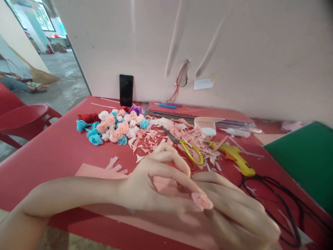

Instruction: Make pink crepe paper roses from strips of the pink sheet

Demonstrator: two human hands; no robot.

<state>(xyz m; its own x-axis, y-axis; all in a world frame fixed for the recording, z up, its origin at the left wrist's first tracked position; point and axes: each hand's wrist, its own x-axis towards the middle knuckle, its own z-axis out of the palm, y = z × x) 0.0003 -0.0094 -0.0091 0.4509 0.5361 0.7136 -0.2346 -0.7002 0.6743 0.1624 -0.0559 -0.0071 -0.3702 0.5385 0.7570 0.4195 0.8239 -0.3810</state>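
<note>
A small pink paper rose (202,201) is pinched between the thumb and forefinger of my left hand (158,177). My right hand (234,205) is curled up against it from the other side, closed at the base of the rose; its fingertips are partly hidden. Beneath both hands lie pink paper sheets (91,170) with a few cut strips. Just beyond my fingers, yellow-handled scissors (192,152) rest on a heap of pink paper scraps (179,132). To the right of them is a yellow glue gun (238,158).
Finished paper flowers (114,126) in pink, blue, white, red and purple are piled at the back left. A black phone (126,90) leans on the white board (156,41). A black cord (283,201) and a green board (304,163) lie right. A red chair (23,114) stands left.
</note>
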